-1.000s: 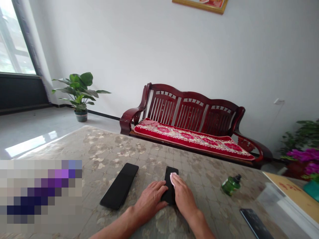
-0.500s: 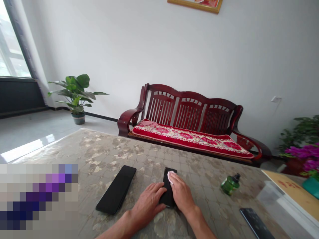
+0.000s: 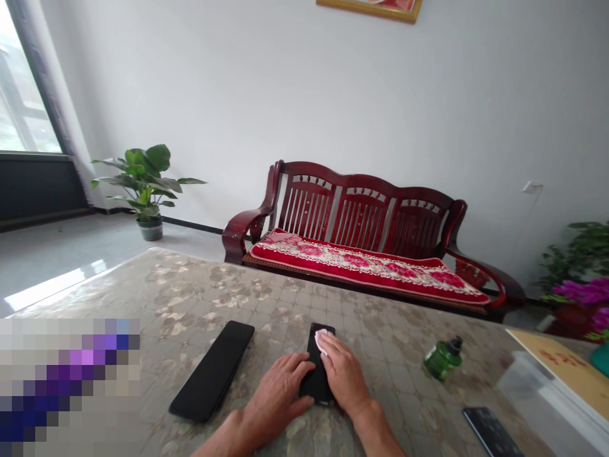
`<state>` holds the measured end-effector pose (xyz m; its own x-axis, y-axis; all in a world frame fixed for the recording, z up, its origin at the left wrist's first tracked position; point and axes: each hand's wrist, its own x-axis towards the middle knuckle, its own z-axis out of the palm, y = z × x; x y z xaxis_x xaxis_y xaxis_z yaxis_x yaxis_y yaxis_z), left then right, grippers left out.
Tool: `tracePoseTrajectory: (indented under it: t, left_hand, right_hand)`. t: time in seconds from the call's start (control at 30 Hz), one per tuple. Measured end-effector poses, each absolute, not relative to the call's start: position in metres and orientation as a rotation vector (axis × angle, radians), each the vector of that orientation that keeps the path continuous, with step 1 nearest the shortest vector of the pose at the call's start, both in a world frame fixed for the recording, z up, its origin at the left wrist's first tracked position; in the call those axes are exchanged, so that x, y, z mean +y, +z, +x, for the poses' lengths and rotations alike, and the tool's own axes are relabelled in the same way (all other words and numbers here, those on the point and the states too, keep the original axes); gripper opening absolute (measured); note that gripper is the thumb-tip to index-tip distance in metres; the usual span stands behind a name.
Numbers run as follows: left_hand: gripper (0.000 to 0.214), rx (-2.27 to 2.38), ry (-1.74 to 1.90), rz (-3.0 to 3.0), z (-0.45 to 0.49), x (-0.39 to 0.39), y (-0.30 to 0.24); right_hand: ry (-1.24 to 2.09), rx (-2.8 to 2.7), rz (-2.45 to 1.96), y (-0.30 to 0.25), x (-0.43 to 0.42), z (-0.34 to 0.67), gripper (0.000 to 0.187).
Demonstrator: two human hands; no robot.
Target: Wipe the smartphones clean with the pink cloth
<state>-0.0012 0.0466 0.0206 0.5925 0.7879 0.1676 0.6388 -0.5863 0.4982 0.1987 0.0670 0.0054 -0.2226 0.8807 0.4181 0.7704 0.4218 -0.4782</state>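
A black smartphone (image 3: 314, 381) lies flat on the patterned tablecloth (image 3: 271, 298), in front of me. My left hand (image 3: 281, 384) holds it at its left edge, fingers on the side and thumb near the bottom corner. Under the fingertips of my right hand (image 3: 346, 371) is a small pale pink cloth (image 3: 321, 341), pressed on the phone's upper screen. Part of the cloth and the phone's right side are hidden by that hand. Left of my hands rests a larger black flat device (image 3: 214, 371), perhaps a tablet or phone.
A green pump bottle (image 3: 443, 359) stands to the right, with another dark phone (image 3: 492, 433) nearer me. A tan box (image 3: 556, 355) sits at the table's right side. Beyond the table is a red wooden bench (image 3: 361, 209); a potted plant (image 3: 150, 184) stands on the floor.
My right hand and the cloth have shifted slightly left on the phone's screen. My left hand stays at the phone's left edge. The whole view has tilted a little.
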Motion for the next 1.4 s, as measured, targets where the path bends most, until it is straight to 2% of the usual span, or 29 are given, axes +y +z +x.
tracePoseTrajectory:
  t: [0.27, 0.43, 0.67, 0.9, 1.4]
  left_hand:
    - [0.072, 1.134, 0.488, 2.469, 0.010, 0.083, 0.027]
    - [0.102, 1.046, 0.572, 2.516, 0.008, 0.101, 0.011]
    - [0.133, 0.924, 0.322, 2.548, 0.000, 0.112, 0.011]
    - [0.130, 0.939, 0.354, 2.578, 0.001, 0.112, 0.013]
    - [0.119, 1.069, 0.246, 2.598, 0.009, 0.108, 0.023]
  right_hand:
    - [0.256, -2.023, -1.339, 0.001, 0.078, 0.201, 0.046]
    - [0.250, -1.998, -1.374, -0.002, 0.080, 0.201, 0.047]
    - [0.233, -1.977, -1.370, -0.001, 0.082, 0.200, 0.049]
    - [0.191, -2.014, -1.326, 0.005, 0.084, 0.201, 0.041]
    - [0.169, -2.001, -1.397, 0.003, 0.087, 0.200, 0.048]
